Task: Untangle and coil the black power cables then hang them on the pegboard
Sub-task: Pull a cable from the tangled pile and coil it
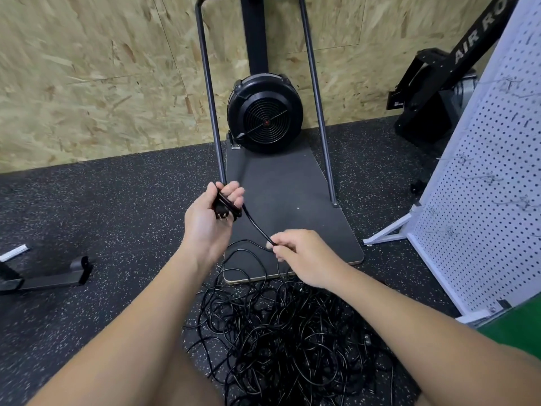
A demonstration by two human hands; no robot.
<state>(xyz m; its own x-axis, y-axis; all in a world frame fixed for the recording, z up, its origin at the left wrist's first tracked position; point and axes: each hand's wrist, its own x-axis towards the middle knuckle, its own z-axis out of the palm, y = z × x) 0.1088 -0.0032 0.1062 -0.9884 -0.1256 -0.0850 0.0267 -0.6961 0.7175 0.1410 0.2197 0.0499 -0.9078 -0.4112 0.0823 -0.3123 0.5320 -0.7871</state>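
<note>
While the tangled heap of black cables lies on the floor at the bottom centre of the frame, we are at the untangling step, with one lead drawn up out of it. Just above the heap, our right hand pinches that cable between thumb and fingers. Further up, our left hand curls around the plug, prongs pointing down. Next, we judge, the right hand must feed slack so the left can gather a first loop. Beyond stands the fan machine; the white pegboard waits at the right edge.
</note>
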